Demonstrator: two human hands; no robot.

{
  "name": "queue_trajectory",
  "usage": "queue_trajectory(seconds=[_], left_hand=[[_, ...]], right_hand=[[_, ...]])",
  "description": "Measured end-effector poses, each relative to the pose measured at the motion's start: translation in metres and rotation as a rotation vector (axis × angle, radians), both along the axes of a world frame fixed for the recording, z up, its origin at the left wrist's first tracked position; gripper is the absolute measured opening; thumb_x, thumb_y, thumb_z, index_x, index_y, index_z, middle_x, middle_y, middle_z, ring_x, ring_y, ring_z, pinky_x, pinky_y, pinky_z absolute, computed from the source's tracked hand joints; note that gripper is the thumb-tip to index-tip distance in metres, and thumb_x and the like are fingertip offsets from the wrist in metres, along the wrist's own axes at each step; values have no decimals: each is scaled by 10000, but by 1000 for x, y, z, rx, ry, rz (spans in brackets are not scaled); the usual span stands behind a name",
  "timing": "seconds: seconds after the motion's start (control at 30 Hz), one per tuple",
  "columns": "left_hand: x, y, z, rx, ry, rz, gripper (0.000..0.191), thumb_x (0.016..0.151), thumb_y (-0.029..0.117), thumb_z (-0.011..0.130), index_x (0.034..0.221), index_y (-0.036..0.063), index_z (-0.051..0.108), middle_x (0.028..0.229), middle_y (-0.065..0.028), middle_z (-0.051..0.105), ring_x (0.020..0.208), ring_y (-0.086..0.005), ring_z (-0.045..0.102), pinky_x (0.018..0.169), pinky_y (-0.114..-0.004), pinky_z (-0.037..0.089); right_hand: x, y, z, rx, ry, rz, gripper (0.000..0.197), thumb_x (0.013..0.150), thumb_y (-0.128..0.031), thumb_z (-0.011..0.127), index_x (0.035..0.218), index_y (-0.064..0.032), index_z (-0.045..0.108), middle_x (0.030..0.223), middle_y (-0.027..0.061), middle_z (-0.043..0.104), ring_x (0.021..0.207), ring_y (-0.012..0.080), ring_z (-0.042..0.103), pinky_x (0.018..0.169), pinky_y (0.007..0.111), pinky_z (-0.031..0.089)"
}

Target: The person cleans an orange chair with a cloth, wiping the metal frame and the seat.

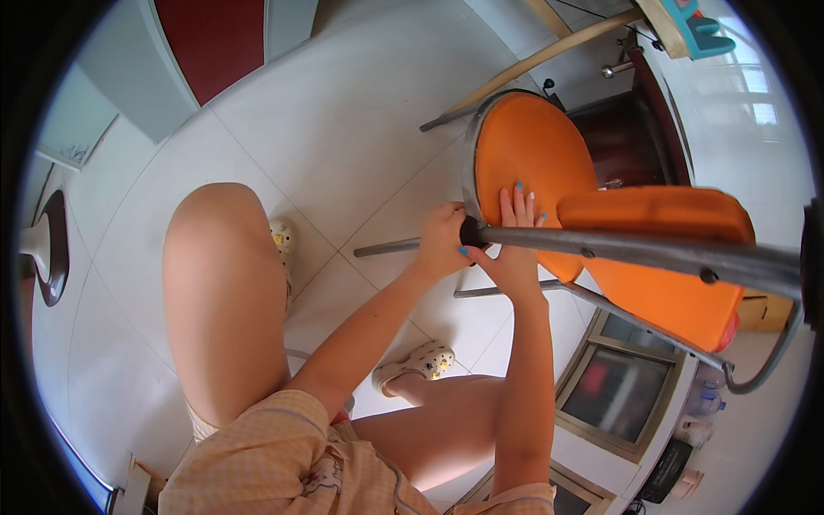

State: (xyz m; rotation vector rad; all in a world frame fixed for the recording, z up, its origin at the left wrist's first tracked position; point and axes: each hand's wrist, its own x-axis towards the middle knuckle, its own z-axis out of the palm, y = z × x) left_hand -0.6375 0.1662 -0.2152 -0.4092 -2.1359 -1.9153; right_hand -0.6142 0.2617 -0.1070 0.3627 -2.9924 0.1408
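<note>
A metal-framed chair (pixel 528 148) with an orange padded seat and an orange backrest (pixel 663 283) lies tipped to my right, its grey tubular frame (pixel 644 254) running across the view. My left hand (pixel 443 235) is curled around the frame by a black fitting (pixel 473 232) at the seat's rim. My right hand (pixel 518 248) rests with spread fingers on the orange seat, its thumb against the black fitting. Whether the left fingers close fully around the tube or the fitting is hidden.
White floor tiles (pixel 154 225) lie under my feet in perforated clogs. A wooden-legged item (pixel 541 61) stands beyond the chair. At the right are a glass-fronted cabinet (pixel 618 393), plastic bottles (pixel 705 402) and a black appliance (pixel 666 470). A dark-rimmed pedestal base (pixel 55 248) is at the far left.
</note>
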Motion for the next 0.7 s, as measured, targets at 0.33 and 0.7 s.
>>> queue_trajectory(seconds=[0.33, 0.7], left_hand=[[-1, 2, -28, 33, 40, 20, 278, 516, 158, 695, 733, 64, 549, 647, -109, 563, 580, -308, 557, 510, -353, 455], [18, -51, -200, -175, -42, -74, 266, 537, 193, 738, 752, 114, 603, 726, -78, 595, 694, -265, 573, 791, -406, 448]], right_hand=[[-7, 11, -25, 160, 70, 63, 940, 700, -548, 616, 1376, -12, 243, 1424, 221, 216, 1327, 405, 158, 1022, 600, 64], [-1, 2, -22, 283, 61, 14, 886, 756, -499, 603, 1359, 35, 233, 1402, 242, 241, 1312, 429, 184, 1009, 625, 81]])
